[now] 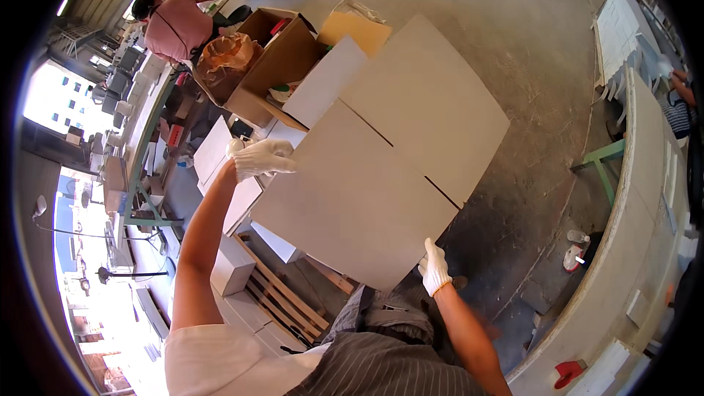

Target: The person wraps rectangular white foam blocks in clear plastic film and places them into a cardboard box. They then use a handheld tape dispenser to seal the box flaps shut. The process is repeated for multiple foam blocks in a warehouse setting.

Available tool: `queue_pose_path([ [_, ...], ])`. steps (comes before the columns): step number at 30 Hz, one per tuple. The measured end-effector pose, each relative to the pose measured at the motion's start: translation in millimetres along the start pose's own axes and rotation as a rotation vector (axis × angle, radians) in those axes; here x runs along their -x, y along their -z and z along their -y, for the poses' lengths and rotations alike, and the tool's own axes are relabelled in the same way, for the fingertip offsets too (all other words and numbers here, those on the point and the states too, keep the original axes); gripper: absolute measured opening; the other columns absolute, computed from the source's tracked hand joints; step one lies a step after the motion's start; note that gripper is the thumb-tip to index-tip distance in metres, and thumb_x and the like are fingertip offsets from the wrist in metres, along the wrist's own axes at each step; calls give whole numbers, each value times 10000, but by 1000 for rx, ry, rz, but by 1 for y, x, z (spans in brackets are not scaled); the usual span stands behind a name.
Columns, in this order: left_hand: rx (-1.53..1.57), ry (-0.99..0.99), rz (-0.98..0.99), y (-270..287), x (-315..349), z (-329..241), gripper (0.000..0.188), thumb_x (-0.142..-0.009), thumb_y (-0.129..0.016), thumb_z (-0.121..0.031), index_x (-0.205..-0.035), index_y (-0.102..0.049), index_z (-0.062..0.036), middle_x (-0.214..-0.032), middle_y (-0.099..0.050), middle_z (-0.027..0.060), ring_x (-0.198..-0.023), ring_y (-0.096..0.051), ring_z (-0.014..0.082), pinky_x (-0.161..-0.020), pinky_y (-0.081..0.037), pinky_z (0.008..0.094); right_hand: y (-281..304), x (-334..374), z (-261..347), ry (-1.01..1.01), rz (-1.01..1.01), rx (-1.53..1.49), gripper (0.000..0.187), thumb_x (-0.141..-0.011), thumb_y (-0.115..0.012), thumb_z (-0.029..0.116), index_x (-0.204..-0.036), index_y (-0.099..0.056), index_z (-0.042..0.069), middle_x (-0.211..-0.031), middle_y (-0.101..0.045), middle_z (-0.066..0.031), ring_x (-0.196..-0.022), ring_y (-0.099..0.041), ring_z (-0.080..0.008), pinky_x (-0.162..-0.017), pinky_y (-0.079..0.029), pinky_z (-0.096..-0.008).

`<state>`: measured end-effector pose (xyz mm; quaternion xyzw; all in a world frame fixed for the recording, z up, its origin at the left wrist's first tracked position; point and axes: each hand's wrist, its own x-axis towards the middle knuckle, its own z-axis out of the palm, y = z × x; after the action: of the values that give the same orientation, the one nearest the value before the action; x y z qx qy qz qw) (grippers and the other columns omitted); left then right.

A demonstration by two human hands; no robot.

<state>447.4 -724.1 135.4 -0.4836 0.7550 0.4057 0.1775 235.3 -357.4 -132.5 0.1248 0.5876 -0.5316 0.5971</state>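
Observation:
A large flat cardboard sheet (352, 198), pale grey-brown, spans the middle in front of me at a slant. Two dark slots run inward from its opposite edges along one line. My left hand (265, 158), in a white knitted glove, grips the sheet's left edge with its fingers laid over the border. At the near right edge, my right hand (435, 268), gloved the same way, pinches the sheet with the thumb on top. The fingers of that hand are hidden underneath.
Behind the sheet stand open cardboard boxes (282, 66), one with an orange-brown bag (229, 55). A wooden pallet (282, 293) and white cartons (233, 264) lie at lower left. A long worktable (587, 315) curves along the right. A person in pink (172, 29) works at far left.

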Motion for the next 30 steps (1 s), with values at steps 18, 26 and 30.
queue_pose_path([
  [18, 377, -1544, 119, -178, 187, -444, 210, -740, -720, -20, -895, -582, 9, -782, -536, 15, -686, -468, 78, -605, -368, 248, 304, 152, 154, 1371, -893, 918, 518, -995, -559, 394, -1381, -504, 53, -1319, -560, -77, -1159, -550, -204, -941, -470, -358],
  [26, -278, -1662, -23, -326, 201, -609, 247, -811, -656, -116, -1055, -653, -73, -814, -671, 103, -694, -656, 219, -647, -538, 363, 347, 369, 184, 1049, -1296, 246, 703, -965, -617, 333, -1505, -321, -7, -1435, -510, -222, -1354, -469, -322, -1111, -376, -384],
  [30, -358, -1794, 232, -400, 191, -685, 254, -973, -598, -256, -1114, -660, -54, -820, -656, 66, -702, -627, 168, -656, -534, 320, 364, 413, 212, 1574, -1516, 648, 581, -932, -626, 182, -1460, -420, 54, -1471, -456, -224, -1364, -433, -418, -1090, -428, -444],
])
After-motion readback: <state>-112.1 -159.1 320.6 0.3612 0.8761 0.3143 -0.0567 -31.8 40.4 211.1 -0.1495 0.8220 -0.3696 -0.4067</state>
